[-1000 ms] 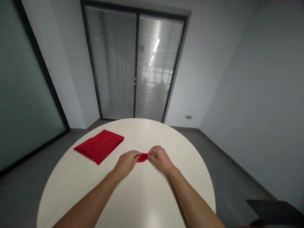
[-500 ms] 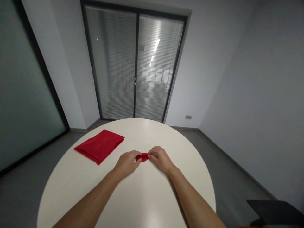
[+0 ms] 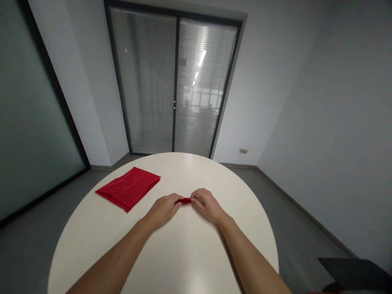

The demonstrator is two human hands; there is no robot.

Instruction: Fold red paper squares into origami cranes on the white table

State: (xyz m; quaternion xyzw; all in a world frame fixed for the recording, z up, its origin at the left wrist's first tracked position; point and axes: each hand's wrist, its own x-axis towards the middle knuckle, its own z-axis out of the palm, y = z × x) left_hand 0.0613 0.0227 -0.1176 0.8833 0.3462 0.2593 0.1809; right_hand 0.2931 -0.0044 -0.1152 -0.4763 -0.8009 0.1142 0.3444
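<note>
Near the middle of the white round table, a small strip of folded red cloth (image 3: pixel 186 201) lies between my hands. My left hand (image 3: pixel 165 208) pinches its left end, thumb and fingers closed on it. On the other end, my right hand (image 3: pixel 206 203) is closed with its thumb and fingertips at the edge. Both ends of the strip are hidden under the fingers. Farther left, a larger flat red cloth (image 3: pixel 130 188) lies folded with its layers showing along the near edge; neither hand touches it.
The round white table (image 3: pixel 183 253) fills the lower middle. A black chair part (image 3: pixel 355 271) is at the lower right. Beyond the table are a glazed door with blinds (image 3: pixel 153 90) and grey walls (image 3: pixel 275 81).
The near flap of the small red cloth has been folded up, so the piece between my hands is narrower. My left thumb has moved up towards the fingers. The larger cloth has not moved.
</note>
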